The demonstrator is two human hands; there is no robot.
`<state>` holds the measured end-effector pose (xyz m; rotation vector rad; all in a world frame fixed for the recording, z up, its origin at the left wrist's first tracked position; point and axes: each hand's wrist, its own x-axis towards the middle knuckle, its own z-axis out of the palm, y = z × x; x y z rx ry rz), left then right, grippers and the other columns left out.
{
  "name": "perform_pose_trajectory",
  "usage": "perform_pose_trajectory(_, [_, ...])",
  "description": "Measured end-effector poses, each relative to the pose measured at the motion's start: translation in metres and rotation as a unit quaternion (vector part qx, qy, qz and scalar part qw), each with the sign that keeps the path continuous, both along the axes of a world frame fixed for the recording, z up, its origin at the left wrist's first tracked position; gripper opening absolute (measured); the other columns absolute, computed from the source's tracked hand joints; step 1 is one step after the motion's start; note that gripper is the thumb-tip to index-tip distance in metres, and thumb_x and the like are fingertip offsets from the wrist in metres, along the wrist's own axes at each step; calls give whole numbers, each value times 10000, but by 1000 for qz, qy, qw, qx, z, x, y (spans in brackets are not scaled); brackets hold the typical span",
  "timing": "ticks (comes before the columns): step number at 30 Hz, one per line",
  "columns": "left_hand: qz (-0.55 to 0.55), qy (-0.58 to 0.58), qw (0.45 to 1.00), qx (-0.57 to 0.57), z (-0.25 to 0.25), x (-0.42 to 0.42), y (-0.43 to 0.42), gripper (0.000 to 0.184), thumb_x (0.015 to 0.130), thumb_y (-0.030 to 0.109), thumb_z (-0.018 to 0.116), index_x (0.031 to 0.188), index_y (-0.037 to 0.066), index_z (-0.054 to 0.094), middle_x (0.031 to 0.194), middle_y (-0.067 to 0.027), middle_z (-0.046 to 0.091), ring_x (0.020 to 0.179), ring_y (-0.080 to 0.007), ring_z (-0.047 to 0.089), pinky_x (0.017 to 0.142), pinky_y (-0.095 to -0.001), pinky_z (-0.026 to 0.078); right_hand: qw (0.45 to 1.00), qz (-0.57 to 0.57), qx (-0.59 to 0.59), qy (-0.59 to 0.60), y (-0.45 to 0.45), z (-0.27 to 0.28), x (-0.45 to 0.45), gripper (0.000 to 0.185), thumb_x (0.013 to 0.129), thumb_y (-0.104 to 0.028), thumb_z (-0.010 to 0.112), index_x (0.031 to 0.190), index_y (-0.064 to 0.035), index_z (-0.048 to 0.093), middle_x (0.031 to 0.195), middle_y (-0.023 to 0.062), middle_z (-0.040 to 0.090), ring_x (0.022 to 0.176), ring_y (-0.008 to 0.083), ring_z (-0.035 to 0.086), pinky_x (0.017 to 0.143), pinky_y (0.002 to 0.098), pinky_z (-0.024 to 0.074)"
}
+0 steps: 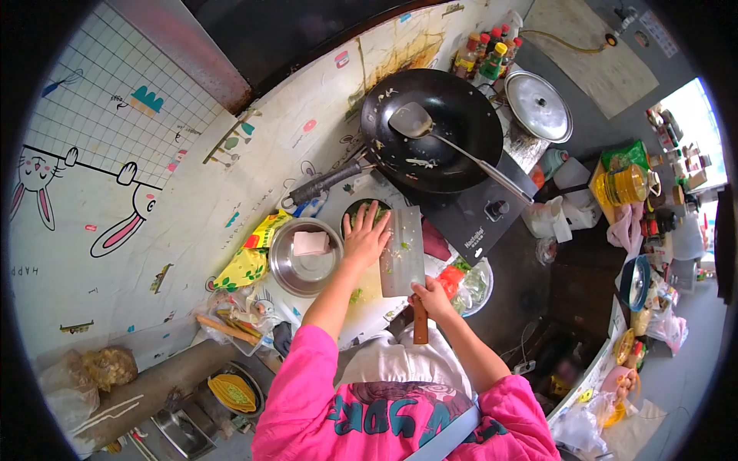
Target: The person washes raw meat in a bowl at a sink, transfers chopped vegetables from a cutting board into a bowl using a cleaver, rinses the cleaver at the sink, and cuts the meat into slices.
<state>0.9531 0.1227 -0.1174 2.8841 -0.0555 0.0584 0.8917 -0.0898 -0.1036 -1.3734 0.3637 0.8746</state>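
My right hand (433,299) is closed around the wooden handle of a cleaver (402,253), whose broad blade has green bits stuck to it. Fingers spread, my left hand (367,237) lies over a small dark bowl (347,224) with chopped greens (378,212) in it, and its fingertips reach the greens. The blade is right beside my left hand, over a light cutting board (370,286) that carries scattered green pieces. To the left, a steel bowl (283,270) contains a pale pink block (310,243). My left hand hides part of the dark bowl.
A large wok (469,100) with a metal spatula (411,121) in it sits on the stove (492,211). Yellow packets (250,257) stand left of the steel bowl. Sauce bottles (492,61) and a lidded pot (538,107) are behind. At right lies a red bag (450,283).
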Motion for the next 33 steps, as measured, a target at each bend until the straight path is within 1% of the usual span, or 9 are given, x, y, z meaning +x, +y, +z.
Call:
perform_pose_trajectory(6, [-21, 7, 1000, -11, 11, -13, 4, 485, 871, 404, 446, 1335, 294, 361, 1457, -55, 170, 1324, -283, 186, 1044, -547, 103, 1000, -11, -1, -22, -3, -4, -1, 154, 871, -81, 494, 988, 19, 504, 778, 63, 575, 597, 125, 557, 551, 259, 464])
perform_pose_trajectory(7, [-61, 21, 998, -13, 15, -17, 1, 488, 873, 415, 435, 1343, 335, 332, 1467, -55, 126, 1332, -282, 162, 1053, -540, 86, 1000, -16, 1, -19, -2, -4, -1, 154, 871, -80, 494, 989, 19, 503, 778, 63, 574, 598, 125, 557, 551, 259, 464])
perform_pose_trajectory(11, [-174, 35, 983, -39, 32, -26, -11, 465, 873, 419, 414, 1331, 381, 340, 1467, -56, 123, 1329, -292, 160, 1046, -548, 83, 1000, -21, -1, -18, 3, 4, 5, 155, 872, -77, 494, 992, 21, 500, 779, 66, 573, 602, 127, 559, 554, 258, 464])
perform_pose_trajectory(14, [-152, 41, 987, -28, 28, -26, -8, 460, 871, 417, 422, 1324, 381, 352, 1464, -52, 142, 1330, -286, 164, 1047, -548, 83, 999, -19, -5, -26, 7, 12, 9, 153, 872, -78, 495, 991, 19, 501, 777, 67, 572, 604, 127, 558, 555, 256, 466])
perform_pose_trajectory(18, [-62, 21, 998, -23, 15, -23, 5, 460, 878, 390, 431, 1329, 321, 367, 1457, -45, 173, 1325, -285, 182, 1042, -556, 94, 999, -32, 4, -21, 8, 12, 10, 158, 874, -79, 497, 1001, 15, 503, 776, 63, 569, 601, 125, 548, 557, 254, 466])
perform_pose_trajectory(22, [-9, 31, 999, 3, 10, -24, 16, 482, 873, 381, 441, 1310, 181, 407, 1439, -44, 223, 1323, -271, 192, 1049, -542, 115, 999, -47, 2, -5, 3, 11, 7, 169, 876, -80, 499, 1021, 5, 505, 796, 59, 572, 607, 119, 544, 553, 252, 466])
perform_pose_trajectory(27, [-7, 7, 999, -44, 9, -41, 24, 468, 834, 285, 520, 1270, 132, 443, 1420, -64, 247, 1285, -277, 250, 1033, -529, 164, 998, -55, 29, 4, -11, -1, -3, 185, 881, -78, 498, 1051, -6, 513, 856, 39, 582, 648, 108, 548, 575, 243, 483])
perform_pose_trajectory(30, [12, -20, 997, -68, 3, -60, 29, 487, 811, 241, 548, 1271, 127, 435, 1407, -81, 261, 1267, -287, 276, 1023, -526, 186, 1000, -31, -2, 2, -22, -9, -15, 207, 888, -76, 492, 1082, -10, 520, 888, 24, 581, 654, 100, 539, 612, 236, 500])
perform_pose_trajectory(33, [52, -86, 987, -125, 12, -77, 30, 449, 781, 157, 572, 1218, 102, 483, 1350, -114, 333, 1212, -317, 333, 985, -491, 260, 1000, 3, 8, -3, -37, -12, -29, 220, 892, -80, 495, 1097, -7, 521, 881, 19, 579, 662, 90, 534, 630, 232, 503])
